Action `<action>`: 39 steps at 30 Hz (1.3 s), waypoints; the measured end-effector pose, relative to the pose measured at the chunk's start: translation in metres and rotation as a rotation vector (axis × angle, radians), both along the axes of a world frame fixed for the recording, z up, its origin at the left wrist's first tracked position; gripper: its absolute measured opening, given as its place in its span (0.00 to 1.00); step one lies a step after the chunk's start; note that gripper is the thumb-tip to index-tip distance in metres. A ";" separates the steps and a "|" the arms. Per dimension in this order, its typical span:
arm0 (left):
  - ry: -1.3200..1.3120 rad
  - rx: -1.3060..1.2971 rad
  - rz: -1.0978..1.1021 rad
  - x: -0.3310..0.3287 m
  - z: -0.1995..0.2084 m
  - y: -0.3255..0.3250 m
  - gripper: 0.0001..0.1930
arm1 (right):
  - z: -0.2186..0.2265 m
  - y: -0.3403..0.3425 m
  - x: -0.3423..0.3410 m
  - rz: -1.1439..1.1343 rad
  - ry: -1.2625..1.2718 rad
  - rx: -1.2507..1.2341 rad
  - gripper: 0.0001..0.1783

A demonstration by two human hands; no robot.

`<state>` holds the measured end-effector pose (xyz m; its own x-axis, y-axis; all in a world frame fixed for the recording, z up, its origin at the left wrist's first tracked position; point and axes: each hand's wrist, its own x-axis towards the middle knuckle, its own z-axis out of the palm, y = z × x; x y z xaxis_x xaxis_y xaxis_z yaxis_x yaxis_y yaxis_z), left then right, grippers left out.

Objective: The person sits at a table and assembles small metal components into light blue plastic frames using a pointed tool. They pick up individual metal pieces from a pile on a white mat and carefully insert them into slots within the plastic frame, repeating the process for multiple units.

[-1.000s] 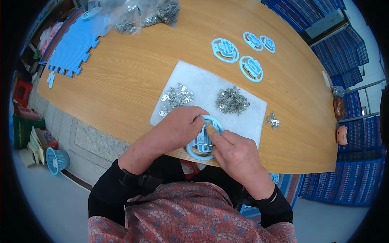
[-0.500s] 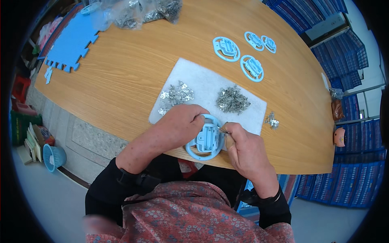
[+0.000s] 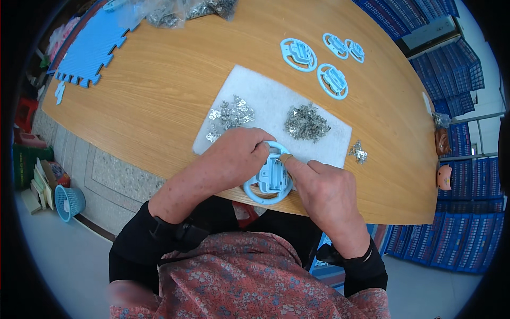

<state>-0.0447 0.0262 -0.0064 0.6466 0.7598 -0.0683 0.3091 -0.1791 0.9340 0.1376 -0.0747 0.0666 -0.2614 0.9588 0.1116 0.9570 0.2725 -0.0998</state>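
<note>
A light blue toy steering wheel [image 3: 273,178] lies at the table's near edge, with a rectangular recess in its middle. My left hand [image 3: 245,154] is closed on its upper left rim. Over the upper right of the recess, my right hand [image 3: 313,183] is closed, its fingertips pressed to the wheel. A tan covering shows at one fingertip. Whatever those fingers hold is hidden. Beyond my hands, a white padded sheet [image 3: 271,95] bears two heaps of small metal parts: shiny flat pieces [image 3: 234,114] on the left and greyer pieces [image 3: 307,122] on the right.
Several more blue wheels [image 3: 333,81] lie at the far right. A small metal heap [image 3: 358,152] sits right of the sheet. Clear bags of metal parts [image 3: 172,13] and a blue foam mat [image 3: 93,45] are at the far left. Blue stacks [image 3: 446,234] stand beyond the right edge.
My right hand has moved slightly up and left over the wheel's recess. A thin metal bit seen at its fingertips before is now hidden. The view has shifted a little.
</note>
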 end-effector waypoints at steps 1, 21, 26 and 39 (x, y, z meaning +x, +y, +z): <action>0.004 -0.008 -0.004 0.000 0.001 0.000 0.14 | 0.001 0.000 0.000 -0.002 -0.006 -0.009 0.18; -0.010 0.014 -0.006 0.002 -0.006 0.001 0.14 | 0.028 0.031 0.009 0.281 -0.248 -0.204 0.13; -0.020 -0.001 0.008 0.001 -0.007 0.000 0.14 | 0.026 0.032 0.013 0.272 -0.218 -0.236 0.19; 0.000 0.045 -0.019 0.000 -0.005 0.000 0.15 | 0.036 0.030 -0.006 0.279 -0.298 -0.241 0.12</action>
<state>-0.0449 0.0267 -0.0110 0.6610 0.7496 -0.0340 0.3052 -0.2272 0.9248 0.1319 -0.0444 0.1027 -0.4992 0.8369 -0.2243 0.8473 0.5257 0.0757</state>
